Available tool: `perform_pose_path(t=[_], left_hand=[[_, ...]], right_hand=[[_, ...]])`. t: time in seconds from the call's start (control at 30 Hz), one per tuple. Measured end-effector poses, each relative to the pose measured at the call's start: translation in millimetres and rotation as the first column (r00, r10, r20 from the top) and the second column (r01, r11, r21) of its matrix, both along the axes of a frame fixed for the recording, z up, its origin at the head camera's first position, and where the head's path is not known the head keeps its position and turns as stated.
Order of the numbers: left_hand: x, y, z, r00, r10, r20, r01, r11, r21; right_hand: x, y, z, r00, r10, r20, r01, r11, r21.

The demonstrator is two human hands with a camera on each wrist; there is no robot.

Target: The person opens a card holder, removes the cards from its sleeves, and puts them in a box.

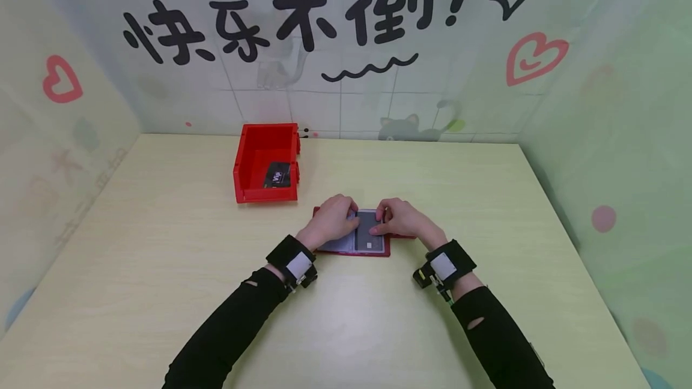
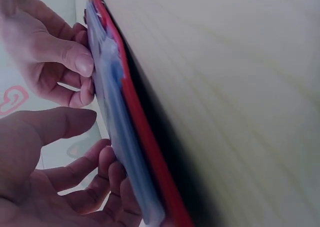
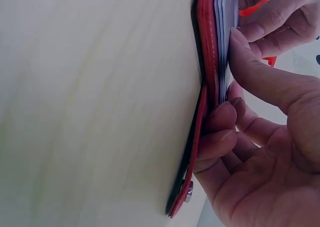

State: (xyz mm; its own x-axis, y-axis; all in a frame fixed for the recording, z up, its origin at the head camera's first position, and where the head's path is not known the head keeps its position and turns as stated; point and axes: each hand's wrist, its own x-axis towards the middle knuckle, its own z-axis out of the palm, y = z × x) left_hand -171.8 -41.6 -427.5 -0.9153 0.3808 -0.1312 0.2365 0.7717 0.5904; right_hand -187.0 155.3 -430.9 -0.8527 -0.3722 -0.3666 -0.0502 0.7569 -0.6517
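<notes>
A red card holder (image 1: pixel 378 254) lies spread on the table with clear plastic sleeves (image 1: pixel 337 245). A dark grey card (image 1: pixel 370 234) shows in the right-hand sleeve. The left hand (image 1: pixel 334 218) is over the left page; in the left wrist view its thumb stands apart from the fingers (image 2: pixel 107 162), which touch the sleeve edges. At the right edge, the right hand (image 1: pixel 402 219) pinches the card holder, thumb on the dark card's face, other fingers curled at the sleeve edges. A red strap (image 3: pixel 196 142) with a metal snap (image 3: pixel 189 191) extends beneath those fingers.
Behind and left of the card holder stands a red open bin (image 1: pixel 265 194), with a black card (image 1: pixel 278 174) marked "Vip" inside. A printed cloth backdrop (image 1: pixel 340 107) rises along the table's back edge and both sides.
</notes>
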Motion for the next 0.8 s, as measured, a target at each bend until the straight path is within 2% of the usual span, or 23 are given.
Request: perform_pose_path(t=[0.23,0.37,0.8], left_hand=[[-0.4,0.4,3.3,0.995,0.063,0.072,-0.07,0.993,0.098],[-1.6,0.1,3.2,0.992,0.077,0.099,-0.088,0.991,0.105],[-5.7,-1.3,1.9,0.992,0.092,0.089,-0.101,0.989,0.11]], right_hand=[[1.4,0.1,-1.8,1.0,-0.006,-0.019,0.006,1.0,-0.009],[2.3,-0.5,-2.0,1.0,-0.002,-0.02,0.001,1.0,-0.013],[4.2,0.6,-1.1,1.0,-0.008,-0.026,0.007,1.0,-0.013]])
